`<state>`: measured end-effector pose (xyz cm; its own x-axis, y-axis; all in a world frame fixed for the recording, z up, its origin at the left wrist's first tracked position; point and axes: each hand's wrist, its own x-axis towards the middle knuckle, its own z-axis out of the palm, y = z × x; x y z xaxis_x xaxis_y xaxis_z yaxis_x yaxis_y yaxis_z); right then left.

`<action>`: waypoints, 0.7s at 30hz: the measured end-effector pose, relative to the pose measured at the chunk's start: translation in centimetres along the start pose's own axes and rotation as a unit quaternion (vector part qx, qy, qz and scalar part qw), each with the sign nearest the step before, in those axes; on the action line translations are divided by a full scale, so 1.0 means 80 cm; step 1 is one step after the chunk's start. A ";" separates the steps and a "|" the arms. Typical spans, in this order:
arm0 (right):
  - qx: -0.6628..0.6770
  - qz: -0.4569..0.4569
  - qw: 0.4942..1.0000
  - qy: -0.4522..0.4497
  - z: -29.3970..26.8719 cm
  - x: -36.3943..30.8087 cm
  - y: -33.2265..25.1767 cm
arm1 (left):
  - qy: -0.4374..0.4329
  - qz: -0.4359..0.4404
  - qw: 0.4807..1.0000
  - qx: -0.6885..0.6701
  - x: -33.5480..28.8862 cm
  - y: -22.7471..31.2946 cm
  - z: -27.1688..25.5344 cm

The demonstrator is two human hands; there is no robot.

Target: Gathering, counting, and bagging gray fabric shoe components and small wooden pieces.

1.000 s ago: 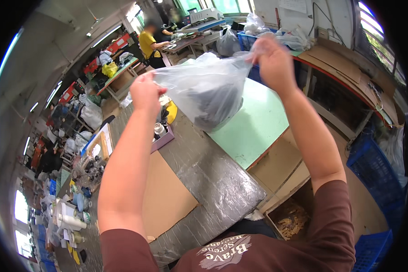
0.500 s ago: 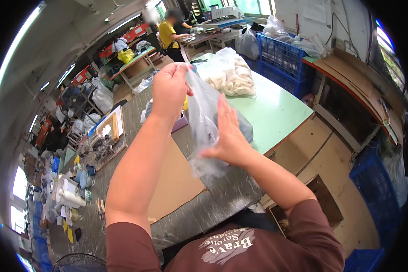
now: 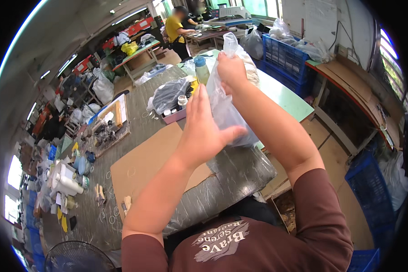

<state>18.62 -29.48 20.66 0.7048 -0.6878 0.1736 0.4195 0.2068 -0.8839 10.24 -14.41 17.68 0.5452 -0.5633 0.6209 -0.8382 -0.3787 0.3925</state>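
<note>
The left hand [image 3: 199, 131] is spread open, gripping nothing, fingers toward 12 o'clock and thumb toward 3; whether that thumb touches the bag is hard to tell. The cloudy plastic bag [image 3: 231, 117] lies at 2 o'clock from its palm, long axis running roughly 11 to 5. The right hand [image 3: 233, 72], nearer the bag's top, is closed around its gathered neck, the bulk below at 6.
</note>
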 end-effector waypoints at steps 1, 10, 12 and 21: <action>-0.002 0.000 1.000 -0.006 0.006 -0.010 -0.008 | 0.048 0.023 0.997 0.054 0.006 -0.002 -0.002; -0.056 0.068 0.962 -0.258 -0.018 -0.082 -0.042 | 0.100 0.088 0.984 0.121 0.065 -0.047 -0.084; -0.090 0.039 0.919 -0.381 -0.015 -0.104 -0.016 | 0.113 0.025 0.993 -0.021 0.057 -0.077 -0.056; -0.312 -0.504 0.743 -0.312 -0.004 -0.095 -0.015 | 0.121 -0.025 0.876 -0.466 0.041 -0.070 -0.031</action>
<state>12.60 -24.74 20.26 0.4225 0.2214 0.8789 0.7042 -0.6907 -0.1644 16.68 -12.32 19.22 0.6568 -0.3487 0.6686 -0.5218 0.4299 0.7368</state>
